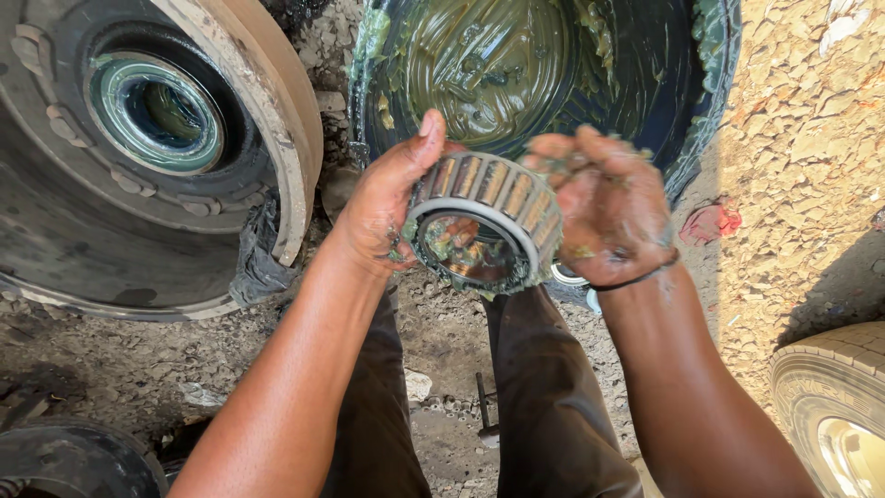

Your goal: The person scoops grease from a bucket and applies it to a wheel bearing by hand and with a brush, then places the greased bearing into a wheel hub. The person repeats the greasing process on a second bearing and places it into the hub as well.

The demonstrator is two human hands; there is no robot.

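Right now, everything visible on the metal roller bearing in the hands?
The round steel roller bearing has brownish rollers set side by side in a cage around an open bore. Green grease smears its rim and inside. It is tilted, bore toward the camera, held above the gravel. The left hand grips one side, the greasy right hand the other.

Both bare forearms reach up and forward from below, converging in front of the body. The left hand point(383, 207) is cupped with its palm turned inward and thumb pointing up, fingers curled in a grip. The right hand point(608, 207), smeared with green grease, bends over at the wrist, fingers curled downward.
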